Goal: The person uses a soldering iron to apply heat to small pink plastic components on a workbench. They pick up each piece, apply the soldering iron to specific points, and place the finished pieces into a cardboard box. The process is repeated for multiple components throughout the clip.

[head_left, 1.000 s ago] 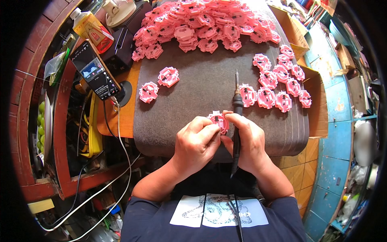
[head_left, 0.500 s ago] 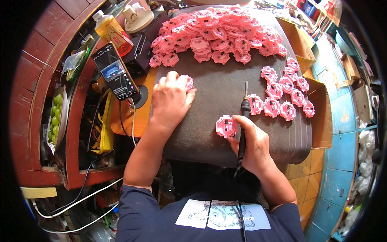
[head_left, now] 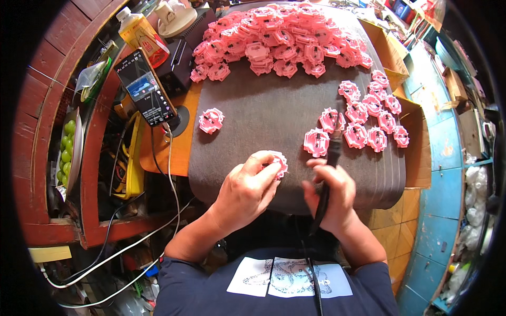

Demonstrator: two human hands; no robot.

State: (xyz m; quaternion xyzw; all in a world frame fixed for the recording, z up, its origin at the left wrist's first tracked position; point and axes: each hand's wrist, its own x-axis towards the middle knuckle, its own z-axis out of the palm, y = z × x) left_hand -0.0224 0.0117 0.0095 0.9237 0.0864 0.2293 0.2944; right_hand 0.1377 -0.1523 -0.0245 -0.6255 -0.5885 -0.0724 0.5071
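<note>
At the front of the dark mat (head_left: 237, 147), my left hand (head_left: 249, 187) has closed fingers on a pink plastic part (head_left: 279, 164). To its right, my right hand (head_left: 334, 195) holds a black soldering iron (head_left: 323, 201), blurred by motion, its tip hard to make out. Just beyond that hand lies a pink part (head_left: 316, 141), beside a loose group of similar parts (head_left: 357, 112) with dark pieces in them. Another single part (head_left: 211, 120) rests at the mat's left.
A large heap of pink parts (head_left: 283, 52) fills the back. Left are a phone on a stand (head_left: 146, 88), a bottle (head_left: 136, 32), a black box (head_left: 174, 68), cables and a dish of green fruit (head_left: 67, 147). Cardboard boxes (head_left: 416, 137) stand along the right.
My left hand has come back from the left with a part, leaving one there. The part my right hand held now lies with the right group, and that hand has shifted its grip on the iron.
</note>
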